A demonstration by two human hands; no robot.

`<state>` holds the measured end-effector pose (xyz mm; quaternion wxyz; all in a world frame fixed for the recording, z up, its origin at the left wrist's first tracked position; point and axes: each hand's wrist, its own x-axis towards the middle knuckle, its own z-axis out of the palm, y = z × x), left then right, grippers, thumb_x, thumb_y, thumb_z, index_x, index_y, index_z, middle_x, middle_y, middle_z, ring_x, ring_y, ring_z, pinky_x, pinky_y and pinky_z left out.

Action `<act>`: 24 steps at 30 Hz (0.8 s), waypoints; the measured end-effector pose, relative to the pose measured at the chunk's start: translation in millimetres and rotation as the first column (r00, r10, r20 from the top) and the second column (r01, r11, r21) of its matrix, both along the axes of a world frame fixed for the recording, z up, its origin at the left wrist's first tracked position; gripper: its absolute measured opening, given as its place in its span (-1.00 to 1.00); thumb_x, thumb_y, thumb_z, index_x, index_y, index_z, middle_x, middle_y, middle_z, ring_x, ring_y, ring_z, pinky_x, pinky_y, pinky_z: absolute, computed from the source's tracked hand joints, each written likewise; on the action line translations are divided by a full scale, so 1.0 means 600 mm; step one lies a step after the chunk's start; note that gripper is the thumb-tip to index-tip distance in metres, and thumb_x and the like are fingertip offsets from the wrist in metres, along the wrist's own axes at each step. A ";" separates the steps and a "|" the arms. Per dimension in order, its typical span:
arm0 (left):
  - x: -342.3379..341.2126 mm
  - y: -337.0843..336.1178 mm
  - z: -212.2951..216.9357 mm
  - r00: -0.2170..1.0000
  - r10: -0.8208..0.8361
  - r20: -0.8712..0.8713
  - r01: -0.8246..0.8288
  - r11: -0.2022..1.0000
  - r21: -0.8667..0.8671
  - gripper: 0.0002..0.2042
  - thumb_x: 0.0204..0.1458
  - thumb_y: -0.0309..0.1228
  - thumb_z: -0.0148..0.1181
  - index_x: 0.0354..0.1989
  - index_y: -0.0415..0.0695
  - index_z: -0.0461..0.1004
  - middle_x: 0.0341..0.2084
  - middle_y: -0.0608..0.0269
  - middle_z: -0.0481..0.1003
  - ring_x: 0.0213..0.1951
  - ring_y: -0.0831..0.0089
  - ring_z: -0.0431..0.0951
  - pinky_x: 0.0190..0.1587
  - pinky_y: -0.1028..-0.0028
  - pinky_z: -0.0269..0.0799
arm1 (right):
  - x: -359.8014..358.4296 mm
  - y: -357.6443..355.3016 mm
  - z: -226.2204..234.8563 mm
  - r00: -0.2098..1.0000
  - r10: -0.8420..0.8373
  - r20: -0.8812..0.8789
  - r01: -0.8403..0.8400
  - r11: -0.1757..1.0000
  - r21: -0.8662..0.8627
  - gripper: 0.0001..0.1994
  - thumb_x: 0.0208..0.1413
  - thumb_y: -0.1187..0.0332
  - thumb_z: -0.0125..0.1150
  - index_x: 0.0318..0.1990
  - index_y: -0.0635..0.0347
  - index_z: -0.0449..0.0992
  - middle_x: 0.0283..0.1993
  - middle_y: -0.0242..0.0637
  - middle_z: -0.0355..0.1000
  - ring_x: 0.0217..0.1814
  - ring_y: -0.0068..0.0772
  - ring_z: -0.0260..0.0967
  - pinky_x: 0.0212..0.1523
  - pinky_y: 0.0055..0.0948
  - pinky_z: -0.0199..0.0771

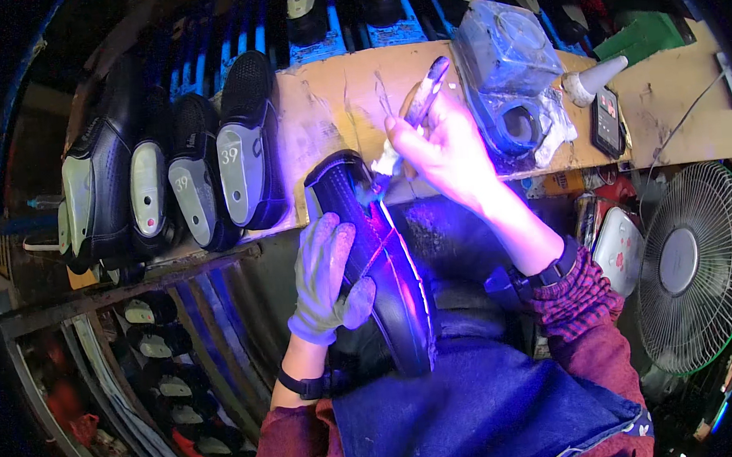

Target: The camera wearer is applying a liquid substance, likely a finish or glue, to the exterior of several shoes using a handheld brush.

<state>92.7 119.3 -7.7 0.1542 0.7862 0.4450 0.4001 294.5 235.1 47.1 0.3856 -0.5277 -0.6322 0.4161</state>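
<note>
Along the far side, faces a tabletop (315, 85) covered with pale brown cardboard, with blue slatted racks (317, 51) beyond. Wears a dark blue apron (478, 414) over the lap and maroon sleeves (596, 357) on both arms. At the right, has a round fan (678, 260) nearby, with a wire guard rimmed in green. On the left part of the tabletop, has a cluster of dark shoes (249, 93) side by side, with pale grey forms in the openings. Holds a long black shoe (400, 310) in front of the body, near end over the apron, far end by the tabletop's front edge, lit partly in violet and pink; cannot tell about contact with that edge. Beyond the right arm, has a bluish clear container (510, 48) on the cardboard. Grasps the shoe along the left side with the left grip (327, 273), gloved in grey, fingers and thumb pressed on the upper. Closes the bare right grip (445, 144) around a slim tool (425, 95) with a dark upper end, just above the shoe's far end; cannot make out the lower tip or any contact there. Farther right, has a dark phone (607, 123) and a pale cone (596, 82) on the cardboard. Wears a dark wristband (304, 387) on the left wrist.
</note>
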 end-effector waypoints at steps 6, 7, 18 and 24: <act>0.015 0.004 0.013 1.000 0.024 -0.015 -0.024 0.999 0.037 -0.47 -0.03 -0.19 0.01 0.07 -0.31 0.27 -0.02 -0.22 0.30 0.01 -0.19 0.31 0.10 0.03 0.18 | 0.033 -0.065 0.014 0.990 0.035 -0.133 -0.049 0.994 -0.102 -0.86 0.11 0.38 0.12 -0.34 0.19 0.29 -0.54 -0.40 0.33 -0.66 -0.65 0.25 -0.66 -0.63 0.24; 0.017 0.004 0.014 1.000 0.021 -0.017 -0.020 0.999 0.038 -0.47 -0.03 -0.19 0.01 0.07 -0.31 0.27 -0.02 -0.22 0.30 0.01 -0.19 0.31 0.10 0.03 0.18 | 0.033 -0.075 0.025 0.976 0.039 -0.212 -0.056 0.995 -0.078 -0.87 0.11 0.38 0.11 -0.35 0.19 0.29 -0.55 -0.40 0.33 -0.67 -0.65 0.24 -0.66 -0.64 0.23; 0.039 0.025 0.048 0.975 0.098 -0.199 -0.036 0.955 0.293 -0.66 -0.07 -0.63 0.12 -0.12 -0.09 0.21 -0.05 -0.06 0.38 -0.01 -0.11 0.39 0.03 0.01 0.34 | 0.068 -0.167 0.109 0.956 0.019 -0.292 -0.016 1.000 0.013 -0.88 0.04 0.42 0.13 -0.42 0.22 0.33 -0.57 -0.40 0.29 -0.64 -0.68 0.18 -0.61 -0.61 0.19; 0.029 0.049 0.043 0.983 0.087 -0.161 -0.014 0.913 0.408 -0.63 -0.08 -0.63 0.16 -0.07 -0.14 0.25 -0.06 -0.03 0.41 -0.02 -0.03 0.43 0.03 0.15 0.37 | 0.080 -0.191 0.138 0.885 0.175 -0.432 -0.104 0.978 0.183 -0.85 -0.05 0.43 0.23 -0.51 0.19 0.36 -0.53 -0.39 0.32 -0.55 -0.59 0.25 -0.52 -0.56 0.22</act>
